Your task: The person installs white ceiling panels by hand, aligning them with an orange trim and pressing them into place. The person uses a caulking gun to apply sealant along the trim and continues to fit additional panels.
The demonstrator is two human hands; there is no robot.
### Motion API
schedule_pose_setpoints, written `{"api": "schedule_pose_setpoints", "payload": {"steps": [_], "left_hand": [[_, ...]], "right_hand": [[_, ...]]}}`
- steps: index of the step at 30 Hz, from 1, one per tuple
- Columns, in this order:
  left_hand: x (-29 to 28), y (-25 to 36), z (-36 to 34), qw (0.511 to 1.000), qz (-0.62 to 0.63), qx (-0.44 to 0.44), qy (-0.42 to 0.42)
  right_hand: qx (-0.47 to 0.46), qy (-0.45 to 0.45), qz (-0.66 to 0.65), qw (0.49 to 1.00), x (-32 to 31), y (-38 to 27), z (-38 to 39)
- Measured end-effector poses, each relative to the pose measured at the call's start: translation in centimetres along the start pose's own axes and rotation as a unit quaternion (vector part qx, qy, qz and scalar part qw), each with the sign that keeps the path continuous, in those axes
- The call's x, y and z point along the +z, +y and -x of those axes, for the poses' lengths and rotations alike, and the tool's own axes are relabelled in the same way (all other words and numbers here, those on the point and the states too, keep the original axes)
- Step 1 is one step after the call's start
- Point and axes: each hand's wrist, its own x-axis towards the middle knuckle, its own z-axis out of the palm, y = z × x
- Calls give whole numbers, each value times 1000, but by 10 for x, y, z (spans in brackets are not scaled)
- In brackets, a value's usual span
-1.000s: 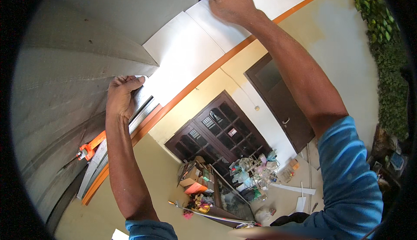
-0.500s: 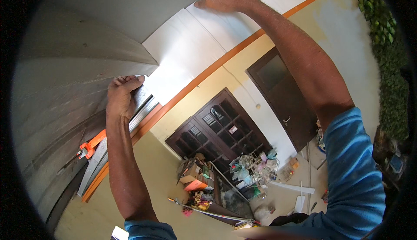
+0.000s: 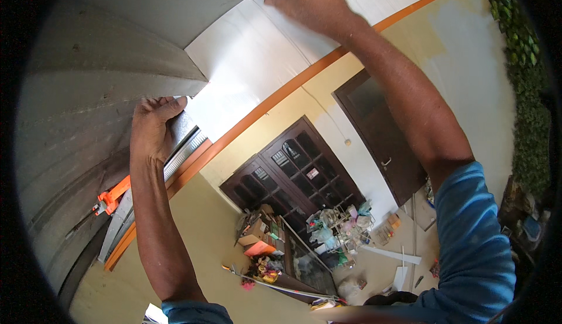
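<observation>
Patchy cream wall (image 3: 424,43), dark glass-paned double doors (image 3: 294,170), brown single door (image 3: 381,133), cluttered pale floor (image 3: 376,270), green foliage (image 3: 530,101).

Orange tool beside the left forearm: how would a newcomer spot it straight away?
Start from the grey sheeting filling the left of the view, then find the left hand. Partway down the left forearm, just to its left, sits the orange tool. Its short, bright body stands out from the long, browner orange strip.

the right hand (image 3: 313,2) has moved closer to the seam (image 3: 281,31) between white panels (image 3: 234,51).
</observation>
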Motion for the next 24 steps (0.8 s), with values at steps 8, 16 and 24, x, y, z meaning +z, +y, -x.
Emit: {"api": "schedule_pose_setpoints", "payload": {"steps": [8, 16, 24], "left_hand": [[1, -1, -4, 1000, 0, -3, 14], [6, 0, 3, 999, 13, 2, 33], [-7, -5, -11, 999, 8, -31, -12]], "right_hand": [[3, -51, 66, 997, 30, -12, 9], [146, -6, -86, 986, 45, -51, 9], [90, -101, 123, 983, 72, -40, -16]]}}
